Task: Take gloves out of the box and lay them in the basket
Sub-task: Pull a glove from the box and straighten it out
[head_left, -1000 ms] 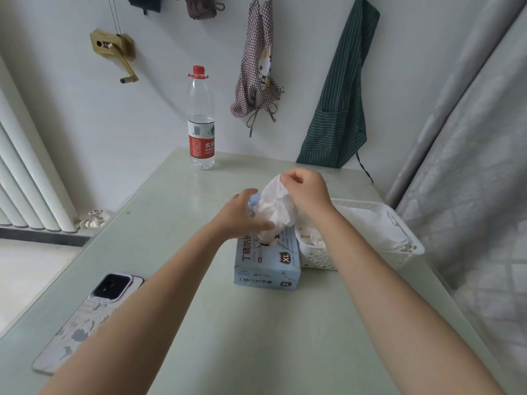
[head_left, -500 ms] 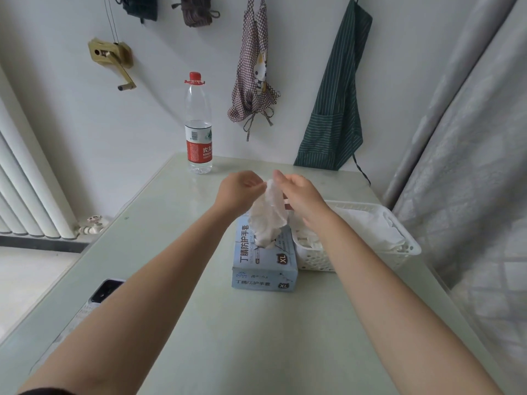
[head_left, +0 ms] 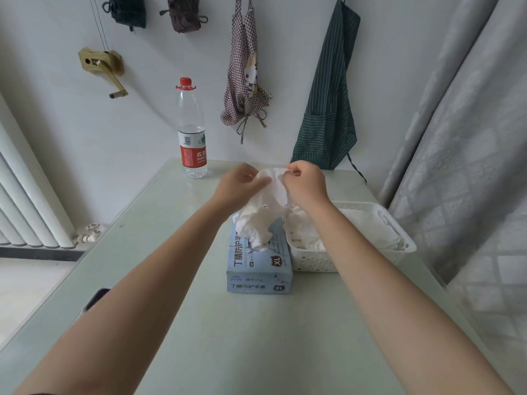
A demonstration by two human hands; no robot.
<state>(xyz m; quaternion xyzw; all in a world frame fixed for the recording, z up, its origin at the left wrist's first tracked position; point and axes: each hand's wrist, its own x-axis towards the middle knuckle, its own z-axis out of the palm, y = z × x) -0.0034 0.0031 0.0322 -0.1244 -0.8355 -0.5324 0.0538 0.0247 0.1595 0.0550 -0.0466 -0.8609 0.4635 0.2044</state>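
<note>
Both hands are raised above the glove box point(head_left: 259, 266), which lies on the pale green bench point(head_left: 228, 337). The left hand point(head_left: 238, 185) and the right hand point(head_left: 303, 185) each pinch the top edge of one white glove point(head_left: 271, 195), fingers curled round it, and the glove hangs crumpled between them, its lower end reaching the opening on top of the box. The white perforated basket point(head_left: 313, 262) stands just to the right of the box, touching it, with more white gloves point(head_left: 368, 226) already lying inside. Beyond the box, near the wall, a water bottle point(head_left: 191, 129) with a red cap stands upright. Left of the box, a phone point(head_left: 95, 299) peeks out from behind the left forearm.
</note>
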